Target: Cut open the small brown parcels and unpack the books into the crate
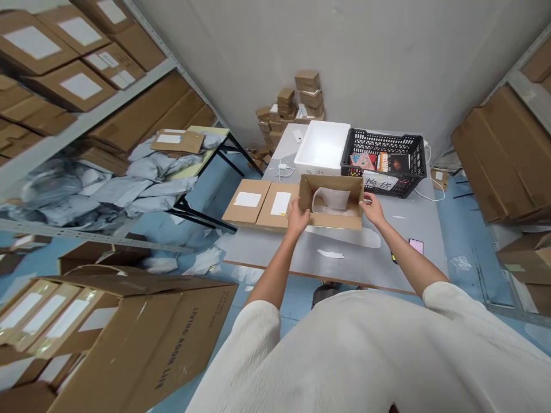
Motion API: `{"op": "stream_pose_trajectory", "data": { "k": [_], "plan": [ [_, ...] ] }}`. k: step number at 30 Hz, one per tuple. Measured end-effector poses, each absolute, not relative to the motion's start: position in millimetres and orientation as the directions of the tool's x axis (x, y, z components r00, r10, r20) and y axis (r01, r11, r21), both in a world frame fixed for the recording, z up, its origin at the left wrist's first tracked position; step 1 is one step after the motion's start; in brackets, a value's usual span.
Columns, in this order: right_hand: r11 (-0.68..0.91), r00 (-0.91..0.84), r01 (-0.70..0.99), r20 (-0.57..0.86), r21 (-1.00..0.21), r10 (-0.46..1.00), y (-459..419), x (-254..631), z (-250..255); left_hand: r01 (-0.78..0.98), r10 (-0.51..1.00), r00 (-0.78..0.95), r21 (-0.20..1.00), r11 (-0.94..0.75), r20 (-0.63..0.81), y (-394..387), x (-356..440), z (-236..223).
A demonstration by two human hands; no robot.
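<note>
An open cardboard box [336, 221] sits tilted toward me over the table, its inside facing my view. Within it lies a whitish, translucent packing sheet [333, 199]. My left hand [297, 217] grips the left side of the box, thumb at the front edge. On the opposite side my right hand [372, 209] holds the right wall, fingers curled at its edge. Just left of the box are two closed cartons, a labelled carton [247, 201] and another carton [278, 205] beside my left hand.
Behind the box stand a white foam bin [303, 155] and a black crate [415, 163] holding colourful packages. A phone [416, 246] lies on the grey table [361, 264] near my right forearm. Large carton [185, 327], left shelving [172, 63] and bag-laden side table [210, 149] flank me.
</note>
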State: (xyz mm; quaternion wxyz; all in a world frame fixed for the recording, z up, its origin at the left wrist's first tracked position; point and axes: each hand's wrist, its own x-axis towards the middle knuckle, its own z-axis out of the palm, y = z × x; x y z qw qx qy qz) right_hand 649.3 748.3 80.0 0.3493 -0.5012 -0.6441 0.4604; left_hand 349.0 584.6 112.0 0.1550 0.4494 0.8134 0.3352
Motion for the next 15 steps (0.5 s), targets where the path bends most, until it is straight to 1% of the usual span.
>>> {"op": "stream_pose_trajectory", "data": {
  "k": [2,4,6,8,12,15],
  "plan": [
    [0.126,-0.252,0.378,0.029,-0.917,0.967,749,649,82,0.672,0.880,-0.471,0.669,0.317,0.056,583,348,110],
    [0.213,-0.274,0.447,0.094,-0.869,0.957,754,649,86,0.708,0.911,-0.410,0.643,0.292,0.037,581,346,109],
    [0.310,-0.323,0.527,0.151,-0.792,0.934,765,647,90,0.734,0.934,-0.357,0.622,0.274,0.010,580,342,108],
    [0.368,-0.361,0.611,0.167,-0.701,0.918,780,643,94,0.749,0.953,-0.303,0.617,0.242,-0.005,578,337,107],
    [0.350,-0.353,0.751,0.107,-0.561,0.929,809,631,103,0.743,0.982,-0.189,0.655,0.140,0.004,573,326,103],
    [0.277,-0.325,0.820,-0.008,-0.500,0.946,818,620,112,0.730,0.993,-0.122,0.679,0.083,0.009,571,319,97]
  ]
}}
